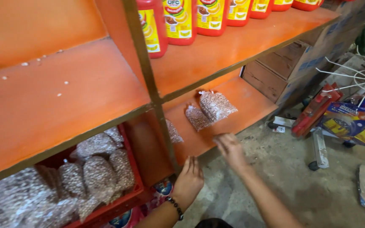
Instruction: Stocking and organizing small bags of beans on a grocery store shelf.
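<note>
My left hand (187,179) sits low in the middle of the frame, palm down with the fingers stretched flat against the front edge of the lower orange shelf (237,116); it grips nothing. There is a dark beaded bracelet (175,207) round that wrist. My right hand (230,148) hangs just right of it, above the same shelf edge, fingers loose and spread and holding nothing (it is blurred, so I cannot tell whether the fingertips touch the board).

Up and to the left of my right hand, three small clear bags of brownish beans lie on the lower shelf. The largest bag (216,105) is farthest back, a smaller bag (197,117) lies just beside it and partly under its edge, and a third bag (173,131) is half hidden behind the dark upright post (148,71).

In the lower left of the frame a red crate (127,198) holds many more such bags (98,169), heaped together. Along the top, red sauce bottles with yellow labels (180,21) stand in a row on the upper shelf (216,59). At the right, cardboard boxes (292,63) stand on the concrete floor (300,185), with coloured packets (353,124) close by.
</note>
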